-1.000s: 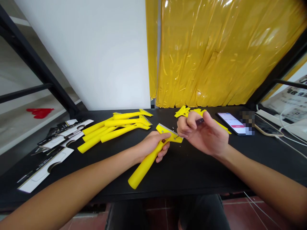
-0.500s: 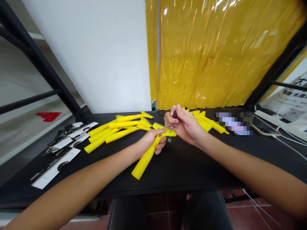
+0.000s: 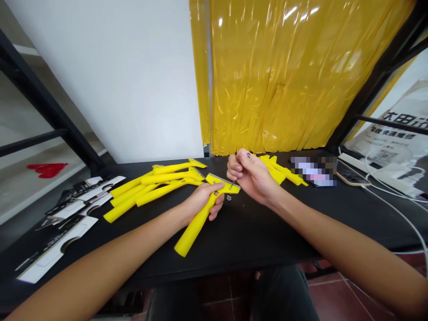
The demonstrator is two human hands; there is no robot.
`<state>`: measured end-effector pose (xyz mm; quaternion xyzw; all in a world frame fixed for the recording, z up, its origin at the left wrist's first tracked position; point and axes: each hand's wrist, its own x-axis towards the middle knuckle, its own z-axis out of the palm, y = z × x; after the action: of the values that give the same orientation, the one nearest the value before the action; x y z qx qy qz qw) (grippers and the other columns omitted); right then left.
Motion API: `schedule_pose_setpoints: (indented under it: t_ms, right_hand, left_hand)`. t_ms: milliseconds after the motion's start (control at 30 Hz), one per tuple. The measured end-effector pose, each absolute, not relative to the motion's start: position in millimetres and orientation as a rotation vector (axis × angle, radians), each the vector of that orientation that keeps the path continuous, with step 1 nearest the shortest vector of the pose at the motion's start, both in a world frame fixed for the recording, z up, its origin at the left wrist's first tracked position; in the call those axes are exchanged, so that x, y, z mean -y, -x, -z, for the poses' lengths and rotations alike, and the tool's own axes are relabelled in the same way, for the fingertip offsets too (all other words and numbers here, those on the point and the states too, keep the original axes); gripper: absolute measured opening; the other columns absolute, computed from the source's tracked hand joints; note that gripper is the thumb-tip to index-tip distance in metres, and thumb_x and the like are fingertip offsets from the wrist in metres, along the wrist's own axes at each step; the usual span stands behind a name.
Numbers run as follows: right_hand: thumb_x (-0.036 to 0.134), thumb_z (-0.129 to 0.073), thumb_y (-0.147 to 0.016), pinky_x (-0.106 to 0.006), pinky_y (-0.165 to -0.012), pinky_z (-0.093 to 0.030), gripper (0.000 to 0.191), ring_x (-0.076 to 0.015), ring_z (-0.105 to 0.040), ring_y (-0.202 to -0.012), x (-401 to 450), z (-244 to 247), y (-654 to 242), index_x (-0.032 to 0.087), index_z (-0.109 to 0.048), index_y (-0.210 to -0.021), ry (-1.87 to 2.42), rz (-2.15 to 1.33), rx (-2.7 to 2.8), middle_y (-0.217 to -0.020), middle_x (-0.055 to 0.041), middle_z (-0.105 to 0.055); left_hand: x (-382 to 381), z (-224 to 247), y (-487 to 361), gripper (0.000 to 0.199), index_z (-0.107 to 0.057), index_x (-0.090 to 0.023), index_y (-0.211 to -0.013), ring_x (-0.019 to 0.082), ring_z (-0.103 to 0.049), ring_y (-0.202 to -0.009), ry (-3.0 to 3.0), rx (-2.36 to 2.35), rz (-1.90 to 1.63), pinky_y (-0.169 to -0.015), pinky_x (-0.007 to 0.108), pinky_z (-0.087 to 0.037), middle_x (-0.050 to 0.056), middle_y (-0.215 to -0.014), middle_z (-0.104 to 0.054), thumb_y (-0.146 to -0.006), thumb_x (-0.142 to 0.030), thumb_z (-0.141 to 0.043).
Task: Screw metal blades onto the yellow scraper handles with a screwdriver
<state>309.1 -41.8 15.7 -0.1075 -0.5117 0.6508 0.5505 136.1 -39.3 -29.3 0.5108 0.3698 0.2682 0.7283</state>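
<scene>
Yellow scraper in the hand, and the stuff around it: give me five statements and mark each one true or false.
1. The left hand's grip is around a yellow scraper. True.
2. The right hand's grip lies flat on the black table. False: it is curled, with a slim tool at the scraper's head.
3. Small metal pieces show beside the scraper's head. True.
4. The red item hangs from the yellow curtain. False: it rests on the pale shelf at left.
5. Printed cards lie left of several other yellow scrapers. True.
</scene>
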Motion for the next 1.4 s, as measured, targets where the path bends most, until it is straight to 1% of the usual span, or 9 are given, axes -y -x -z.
schedule_pose_setpoints:
  t_ms: [200, 400, 600, 767, 933, 1100, 1200, 1300, 1400]
  right_hand:
    - [0.061, -0.059, -0.092, -0.027, -0.055, -0.03, 0.039, -0.0117, -0.022, -0.056, 43.0, -14.2, -309.0, 0.024, -0.05, -0.082, 0.272, -1.552, 1.179, -0.07, 0.0047, -0.033]
    - [0.054, -0.059, -0.095, -0.028, -0.067, -0.04, 0.037, -0.0135, -0.039, -0.066, 44.5, -14.4, -309.3, 0.021, -0.057, -0.078, 0.256, -1.512, 1.227, -0.071, 0.0015, -0.043]
    - [0.052, -0.057, -0.097, -0.026, -0.061, -0.036, 0.031, -0.0122, -0.031, -0.059, 41.3, -15.1, -312.1, 0.023, -0.059, -0.085, 0.226, -1.578, 1.15, -0.067, 0.004, -0.037]
    - [0.053, -0.056, -0.097, -0.029, -0.067, -0.04, 0.038, -0.0129, -0.04, -0.065, 38.7, -15.6, -313.0, 0.021, -0.059, -0.077, 0.278, -1.491, 1.201, -0.07, 0.0016, -0.043]
    - [0.056, -0.056, -0.096, -0.026, -0.058, -0.036, 0.036, -0.0122, -0.03, -0.057, 33.6, -13.1, -313.5, 0.023, -0.057, -0.083, 0.314, -1.5, 1.104, -0.067, 0.0044, -0.035]
    - [0.054, -0.061, -0.093, -0.028, -0.067, -0.041, 0.038, -0.0123, -0.041, -0.064, 23.7, -9.5, -316.7, 0.021, -0.058, -0.075, 0.34, -1.428, 1.175, -0.073, 0.0017, -0.044]
    - [0.057, -0.058, -0.095, -0.028, -0.061, -0.038, 0.037, -0.0121, -0.032, -0.058, 20.2, -8.7, -319.7, 0.022, -0.061, -0.082, 0.363, -1.457, 1.138, -0.067, 0.0044, -0.036]
    - [0.058, -0.058, -0.094, -0.027, -0.057, -0.034, 0.036, -0.0125, -0.026, -0.055, 19.8, -8.8, -321.6, 0.024, -0.058, -0.082, 0.342, -1.473, 1.102, -0.064, 0.006, -0.03]
    - [0.055, -0.062, -0.092, -0.027, -0.062, -0.038, 0.037, -0.0123, -0.034, -0.059, 21.1, -9.7, -321.9, 0.022, -0.057, -0.077, 0.307, -1.458, 1.15, -0.066, 0.0043, -0.038]
  left_hand:
    - [39.2, 29.4, -135.1, 0.053, -0.05, -0.018, -0.054, 0.011, -0.04, -0.027, -1.128, -0.8, -0.572, -0.03, 0.021, -0.034, 0.0, -0.037, -0.044, -0.099, -0.045, -0.046]
    - [39.2, 30.3, -135.4, 0.05, -0.048, -0.018, -0.058, 0.01, -0.04, -0.028, -1.125, -0.812, -0.574, -0.031, 0.021, -0.036, -0.001, -0.039, -0.044, -0.098, -0.048, -0.047]
    - [38.3, 28.7, -137.7, 0.043, -0.044, -0.02, -0.06, 0.01, -0.037, -0.028, -1.067, -0.798, -0.63, -0.03, 0.022, -0.037, -0.003, -0.041, -0.043, -0.097, -0.042, -0.048]
    - [35.1, 34.1, -134.6, 0.05, -0.05, -0.018, -0.058, 0.011, -0.042, -0.031, -1.094, -0.792, -0.587, -0.033, 0.021, -0.036, 0.0, -0.039, -0.044, -0.098, -0.048, -0.046]
    - [36.5, 32.2, -138.9, 0.051, -0.05, -0.018, -0.055, 0.011, -0.043, -0.031, -1.109, -0.836, -0.639, -0.035, 0.021, -0.037, 0.0, -0.04, -0.044, -0.098, -0.046, -0.046]
    - [30.9, 27.7, -149.8, 0.048, -0.051, -0.017, -0.055, 0.011, -0.044, -0.033, -1.181, -0.898, -0.687, -0.036, 0.023, -0.04, 0.001, -0.041, -0.046, -0.097, -0.04, -0.049]
    - [21.9, 28.2, -157.0, 0.041, -0.05, -0.017, -0.057, 0.012, -0.045, -0.034, -1.168, -0.883, -0.72, -0.034, 0.025, -0.041, 0.0, -0.046, -0.048, -0.094, -0.034, -0.054]
    - [14.2, 29.2, -159.3, 0.037, -0.049, -0.018, -0.06, 0.013, -0.045, -0.034, -1.137, -0.832, -0.696, -0.031, 0.025, -0.04, -0.001, -0.047, -0.048, -0.093, -0.034, -0.057]
    - [11.9, 29.3, -156.1, 0.038, -0.047, -0.019, -0.061, 0.012, -0.041, -0.032, -1.127, -0.814, -0.634, -0.03, 0.024, -0.039, -0.003, -0.044, -0.045, -0.093, -0.037, -0.057]
